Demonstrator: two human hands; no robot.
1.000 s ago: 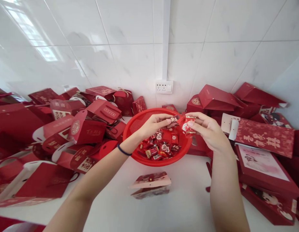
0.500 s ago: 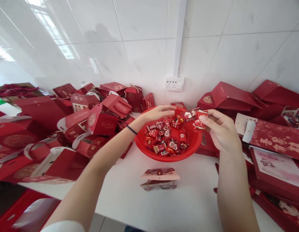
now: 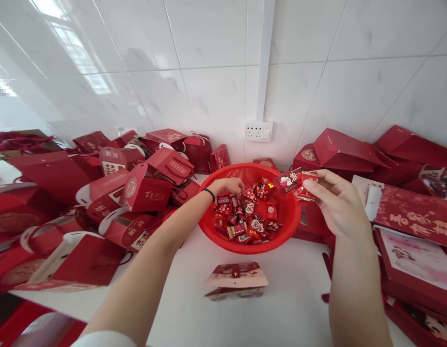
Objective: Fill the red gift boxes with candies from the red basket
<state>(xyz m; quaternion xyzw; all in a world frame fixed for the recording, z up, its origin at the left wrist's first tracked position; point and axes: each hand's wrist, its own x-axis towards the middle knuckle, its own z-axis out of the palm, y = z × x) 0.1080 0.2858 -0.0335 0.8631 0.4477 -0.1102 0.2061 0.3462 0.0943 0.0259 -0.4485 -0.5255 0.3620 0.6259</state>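
Note:
A red plastic basket (image 3: 241,248) with perforated sides holds a heap of wrapped candies (image 3: 257,225) in red and dark wrappers. My left hand (image 3: 229,185) reaches into its left rear part, fingers curled down at the candies; whatever lies in the fingertips is hidden. Above the basket's right rim, my right hand (image 3: 335,197) pinches several red wrapped candies (image 3: 307,185) between thumb and fingers. One dark-red wrapper (image 3: 287,180) sticks out to the left of them. In front of the basket stands a small pink-and-red gift box (image 3: 238,277), its top side partly open.
Many red gift boxes (image 3: 147,190) are piled on the left of the white table (image 3: 281,299). More red boxes (image 3: 414,209) crowd the right side. Behind is a tiled wall with a socket (image 3: 258,131). Something red (image 3: 39,323) sits below the table's left edge.
My left hand has dropped from above the basket's rear into the candies, its stretched fingers now curled. My right hand keeps its candies by the right rim. The view has shifted slightly.

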